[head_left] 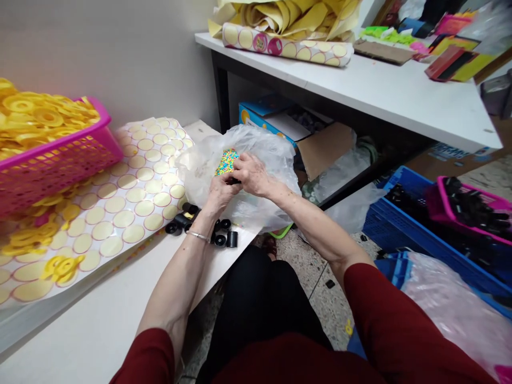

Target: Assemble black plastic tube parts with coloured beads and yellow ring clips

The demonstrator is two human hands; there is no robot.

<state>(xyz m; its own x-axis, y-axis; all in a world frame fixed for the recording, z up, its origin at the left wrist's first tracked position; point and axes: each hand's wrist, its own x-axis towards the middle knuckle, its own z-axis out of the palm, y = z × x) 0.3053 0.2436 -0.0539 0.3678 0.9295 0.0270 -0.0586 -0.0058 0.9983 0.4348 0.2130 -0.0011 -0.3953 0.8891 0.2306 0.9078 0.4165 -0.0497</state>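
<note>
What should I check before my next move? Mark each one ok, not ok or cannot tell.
1. Beads in reach: ok; coloured beads show beside the left hand and right hand.
2. Grip: cannot tell; fingers largely hide the dark thing between the hands.
3. Black parts nearby: ok; clustered around the left wrist on the near table.
4. Bag support: cannot tell; the plastic bag hides the table's edge.
5. Floor free of pieces: not ok; a black piece lies there.

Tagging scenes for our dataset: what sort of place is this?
Probably a small workshop for assembly or packing: a pink basket heaped with yellow rings, small black cylinders grouped on the worktop, and a blue crate containing black parts.
</note>
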